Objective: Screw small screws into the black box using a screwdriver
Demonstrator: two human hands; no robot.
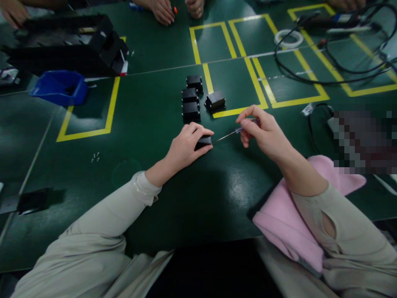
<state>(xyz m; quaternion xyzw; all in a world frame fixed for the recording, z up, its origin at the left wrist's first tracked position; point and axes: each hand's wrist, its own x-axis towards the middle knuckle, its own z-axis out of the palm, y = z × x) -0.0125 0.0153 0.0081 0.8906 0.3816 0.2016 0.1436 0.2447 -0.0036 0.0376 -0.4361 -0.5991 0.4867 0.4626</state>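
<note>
My left hand (190,144) is closed around a small black box-shaped part (203,142) and steadies it on the green table. In my right hand (259,128) is a screwdriver (238,130), gripped by its translucent purple handle. Its thin shaft slants down to the left, and the tip meets the right end of the black part; the exact contact is too small to make out. Just beyond my left hand stand similar black parts in a short column, among them one near block (190,111). Another black part (215,102) sits to their right.
Loose screws (96,157) lie left of my left hand. A blue bin (60,87) and a long black housing (65,45) are at the far left. Pink cloth (291,219) lies under my right forearm. Cables (310,80) and a white tape ring (288,39) occupy the far right. Other people's hands (163,10) rest at the far edge.
</note>
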